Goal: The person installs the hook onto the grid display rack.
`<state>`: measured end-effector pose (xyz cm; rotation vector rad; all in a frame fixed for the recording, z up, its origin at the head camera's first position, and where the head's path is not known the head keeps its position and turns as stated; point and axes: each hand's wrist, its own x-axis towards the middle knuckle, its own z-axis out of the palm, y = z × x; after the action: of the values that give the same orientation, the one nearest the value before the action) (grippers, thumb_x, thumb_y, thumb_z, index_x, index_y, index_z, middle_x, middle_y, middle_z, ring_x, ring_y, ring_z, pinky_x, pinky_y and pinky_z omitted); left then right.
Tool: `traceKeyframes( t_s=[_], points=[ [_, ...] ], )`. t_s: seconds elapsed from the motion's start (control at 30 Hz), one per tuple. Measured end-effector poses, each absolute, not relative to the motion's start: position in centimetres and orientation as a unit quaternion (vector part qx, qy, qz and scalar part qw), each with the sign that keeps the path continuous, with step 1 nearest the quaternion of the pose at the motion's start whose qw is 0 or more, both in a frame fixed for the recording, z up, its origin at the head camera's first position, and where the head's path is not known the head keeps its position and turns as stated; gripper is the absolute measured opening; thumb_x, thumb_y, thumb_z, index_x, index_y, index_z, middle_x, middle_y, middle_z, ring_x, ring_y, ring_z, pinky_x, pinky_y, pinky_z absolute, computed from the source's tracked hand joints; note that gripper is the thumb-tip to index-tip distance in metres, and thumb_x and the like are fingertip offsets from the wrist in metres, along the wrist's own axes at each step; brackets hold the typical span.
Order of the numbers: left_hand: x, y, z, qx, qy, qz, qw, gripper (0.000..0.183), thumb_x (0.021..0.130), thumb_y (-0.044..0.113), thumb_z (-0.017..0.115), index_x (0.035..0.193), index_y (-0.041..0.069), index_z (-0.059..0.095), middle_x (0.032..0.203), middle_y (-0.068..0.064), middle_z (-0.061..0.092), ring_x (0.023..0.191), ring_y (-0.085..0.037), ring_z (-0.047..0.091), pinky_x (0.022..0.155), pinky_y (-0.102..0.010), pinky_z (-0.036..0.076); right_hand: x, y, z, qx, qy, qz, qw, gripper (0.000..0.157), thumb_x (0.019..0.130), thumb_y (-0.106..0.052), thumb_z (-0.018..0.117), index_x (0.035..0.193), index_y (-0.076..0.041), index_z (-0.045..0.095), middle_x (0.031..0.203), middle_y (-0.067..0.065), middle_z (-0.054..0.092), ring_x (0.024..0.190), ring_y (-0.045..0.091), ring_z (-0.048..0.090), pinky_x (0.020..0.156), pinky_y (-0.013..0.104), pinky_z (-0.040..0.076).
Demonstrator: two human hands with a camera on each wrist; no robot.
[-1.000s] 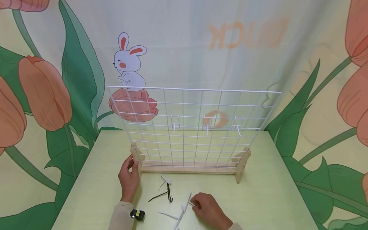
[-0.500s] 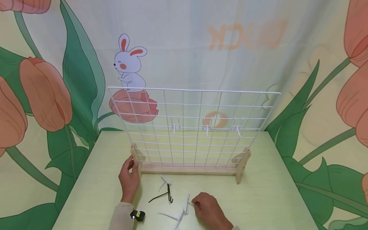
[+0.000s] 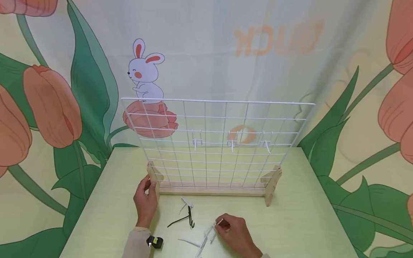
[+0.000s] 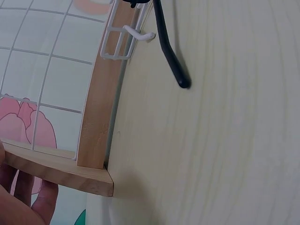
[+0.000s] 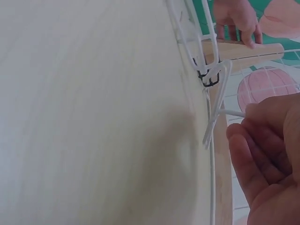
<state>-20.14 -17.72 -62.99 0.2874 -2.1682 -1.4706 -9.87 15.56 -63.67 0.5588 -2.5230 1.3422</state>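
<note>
My right hand (image 3: 236, 232) pinches the thin prong of a white wire hook (image 5: 216, 110) between thumb and fingertips, near the table's front. Beside that hook lies another white hook (image 3: 202, 245) with a long prong. My left hand (image 3: 145, 200) holds the left wooden side piece (image 4: 61, 171) of a stand, fingers on its outer side. The stand carries an upright white wire grid (image 3: 213, 116). On the grid hang three white hooks, among them a middle one (image 3: 232, 144). A black hook (image 3: 189, 217) and a small white hook (image 3: 186, 202) lie between my hands.
The right wooden side piece (image 3: 273, 184) stands at the other end of the crossbar (image 3: 213, 191). A black device (image 3: 155, 242) sits at my left wrist. Behind the pale table (image 3: 303, 222) hangs a curtain (image 3: 206, 46) printed with tulips and a rabbit.
My right hand has turned slightly, and the hook it pinches has tilted, its frame swinging lower. My left hand stays on the wooden side piece.
</note>
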Motion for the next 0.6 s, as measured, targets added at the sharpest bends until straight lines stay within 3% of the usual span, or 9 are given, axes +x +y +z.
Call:
traceKeyframes(
  t_s=[0.2,0.6],
  points=[
    [-20.1,-17.8,-62.8,0.103,-0.795,-0.543,0.25,0.039,0.109,0.019,0.062,0.147,0.012,0.061,0.126,-0.017,0.073,0.109,-0.015,0.062,0.075,-0.01,0.045,-9.9,15.5,-63.0,0.18,-0.838,0.51,0.07,0.016,0.09,-0.006,0.082,0.094,-0.019,0.075,0.085,-0.01,0.077,0.076,-0.001,0.072,0.067,0.02,0.06],
    [-20.0,-17.6,-62.8,0.097,-0.794,-0.542,0.258,0.038,0.107,0.016,0.063,0.145,0.011,0.063,0.125,-0.018,0.073,0.106,-0.002,0.059,0.074,-0.007,0.045,-10.3,14.8,-60.5,0.208,-0.801,0.549,0.118,0.014,0.091,-0.004,0.082,0.095,-0.016,0.075,0.088,-0.002,0.079,0.079,0.007,0.077,0.068,0.023,0.062]
  ],
)
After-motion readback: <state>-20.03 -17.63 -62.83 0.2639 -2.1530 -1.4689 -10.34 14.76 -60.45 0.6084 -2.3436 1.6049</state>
